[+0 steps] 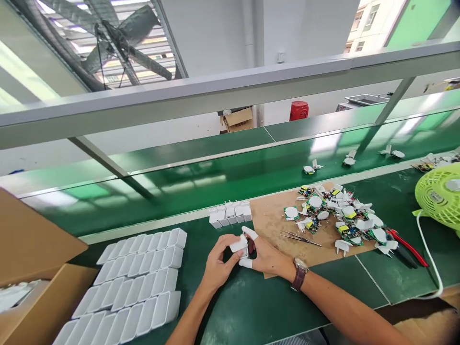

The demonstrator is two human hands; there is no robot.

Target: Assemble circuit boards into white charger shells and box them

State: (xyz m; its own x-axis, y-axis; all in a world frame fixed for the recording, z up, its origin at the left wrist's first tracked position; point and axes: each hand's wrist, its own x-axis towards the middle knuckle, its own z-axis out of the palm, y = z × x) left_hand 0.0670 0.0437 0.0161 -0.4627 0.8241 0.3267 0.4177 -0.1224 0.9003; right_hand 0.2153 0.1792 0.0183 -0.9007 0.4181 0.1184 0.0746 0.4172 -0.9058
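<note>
Close together over the green bench, my left hand (219,263) and my right hand (269,258) both grip a small white plastic housing (241,247). My left thumb and fingers pinch it from the left. White finger cots cover the thumb and a fingertip of my right hand, which closes around the other side. A white flap-like part sticks up from the housing; its inside is mostly hidden by my fingers. Just beyond my hands stands a short row of white housings with prongs (230,214). Rows of white plastic shells (143,282) lie to the left of my left hand.
Brown paper (268,215) carries a pile of circuit boards with white plug parts (345,211), plus tweezers (301,238). Red-handled pliers (408,247) and a green fan (440,194) are at right. Boards sit on the green conveyor belt (223,177). A cardboard box (53,306) stands left.
</note>
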